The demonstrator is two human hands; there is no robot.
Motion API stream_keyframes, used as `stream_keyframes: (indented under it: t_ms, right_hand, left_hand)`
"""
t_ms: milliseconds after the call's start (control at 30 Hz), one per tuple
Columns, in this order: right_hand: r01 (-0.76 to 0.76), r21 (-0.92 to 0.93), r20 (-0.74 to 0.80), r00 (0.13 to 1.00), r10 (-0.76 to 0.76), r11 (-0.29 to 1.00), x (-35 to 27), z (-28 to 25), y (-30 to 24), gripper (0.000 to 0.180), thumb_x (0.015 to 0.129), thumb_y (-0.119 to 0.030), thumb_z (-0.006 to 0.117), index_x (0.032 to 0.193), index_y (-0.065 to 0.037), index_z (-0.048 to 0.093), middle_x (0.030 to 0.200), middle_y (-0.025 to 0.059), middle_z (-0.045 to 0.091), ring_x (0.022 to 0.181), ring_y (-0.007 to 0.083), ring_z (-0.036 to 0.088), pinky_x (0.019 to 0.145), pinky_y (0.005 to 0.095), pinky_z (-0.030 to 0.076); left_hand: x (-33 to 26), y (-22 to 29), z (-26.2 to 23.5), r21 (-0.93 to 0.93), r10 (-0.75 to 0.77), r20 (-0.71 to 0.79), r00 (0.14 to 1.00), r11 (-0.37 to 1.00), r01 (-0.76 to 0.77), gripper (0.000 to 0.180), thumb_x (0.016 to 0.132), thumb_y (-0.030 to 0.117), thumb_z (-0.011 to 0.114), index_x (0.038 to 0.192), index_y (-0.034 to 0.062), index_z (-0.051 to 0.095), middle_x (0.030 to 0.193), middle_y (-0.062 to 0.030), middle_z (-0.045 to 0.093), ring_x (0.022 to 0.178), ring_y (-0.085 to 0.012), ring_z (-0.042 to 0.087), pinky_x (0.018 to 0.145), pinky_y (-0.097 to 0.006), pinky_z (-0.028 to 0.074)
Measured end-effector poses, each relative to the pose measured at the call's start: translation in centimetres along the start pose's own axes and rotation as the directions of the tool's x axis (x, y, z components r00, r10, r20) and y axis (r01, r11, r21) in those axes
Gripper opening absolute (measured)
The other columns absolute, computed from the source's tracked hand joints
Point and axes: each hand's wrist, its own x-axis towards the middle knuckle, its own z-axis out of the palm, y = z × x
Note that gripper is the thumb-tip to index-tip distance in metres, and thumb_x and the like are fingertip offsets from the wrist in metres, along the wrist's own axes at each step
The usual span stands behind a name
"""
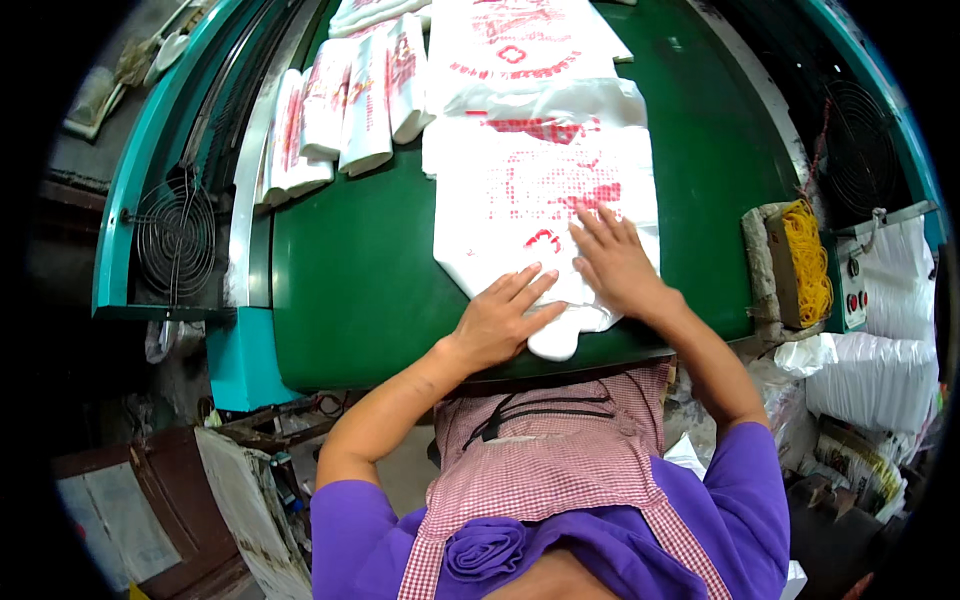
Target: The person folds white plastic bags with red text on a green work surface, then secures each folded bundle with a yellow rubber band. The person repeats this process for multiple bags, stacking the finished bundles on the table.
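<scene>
A stack of white plastic bags (470, 215) with red print lies flat on the green conveyor belt (350, 290) in front of me. Near the stack's lower left edge, my left hand (505, 312) rests with its fingers spread over the plastic. My right hand (618, 262) lies flat on the stack's right side, fingers apart, over the red print. A narrow white end of the bags (553, 343) sticks out toward me below my left fingers. Neither hand grips anything.
Folded or rolled printed bags (365, 115) lie at the belt's far left, and another bag stack (515, 40) lies beyond mine. On the right stands a box of yellow rubber bands (805, 265), near a control box (855, 300) and white bag bundles (870, 380). Round fan guards (176, 240) flank the belt.
</scene>
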Motion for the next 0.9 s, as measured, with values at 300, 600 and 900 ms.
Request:
stream_keyframes:
  t_ms: [300, 600, 900]
  right_hand:
    - [0.082, 0.184, 0.064, 0.993, -0.095, 0.98, 0.0, -2.2, -1.3, 0.063, 0.084, -0.034, 0.065, 0.13, 0.003, 0.043, 0.141, 0.0222, 0.037, 0.133, 0.037, 0.033, 0.109, 0.0458, 0.028]
    - [0.158, 0.669, -0.111, 0.987, -0.113, 0.726, -5.4, -4.6, -4.7, 0.058, 0.083, -0.013, 0.066, 0.133, 0.003, 0.041, 0.137, 0.0222, 0.044, 0.126, 0.0367, 0.045, 0.103, 0.0411, 0.039]
    - [-0.174, 0.763, 0.447, 0.838, 0.313, -0.623, -4.3, -1.4, 3.2, 0.041, 0.091, -0.015, 0.054, 0.126, 0.004, 0.045, 0.117, 0.0143, 0.059, 0.108, 0.0257, 0.059, 0.092, 0.0389, 0.05]
  left_hand:
    - [6.5, -6.4, -0.4, -0.173, -0.501, 0.139, 0.854, 0.837, 0.519, 0.039, 0.073, 0.022, 0.069, 0.109, 0.009, 0.062, 0.094, -0.0156, 0.066, 0.087, -0.0302, 0.064, 0.076, -0.039, 0.05]
    - [3.7, -2.0, -0.1, 0.132, -0.222, 0.181, 0.958, 0.971, 0.2, 0.04, 0.07, 0.012, 0.066, 0.108, 0.0032, 0.057, 0.1, -0.013, 0.059, 0.096, -0.03, 0.06, 0.077, -0.039, 0.049]
    - [2.6, -4.1, -4.7, -0.418, -0.02, 0.391, 0.92, 0.887, 0.197, 0.024, 0.074, 0.013, 0.067, 0.097, 0.008, 0.064, 0.119, -0.014, 0.055, 0.114, -0.037, 0.048, 0.092, -0.044, 0.042]
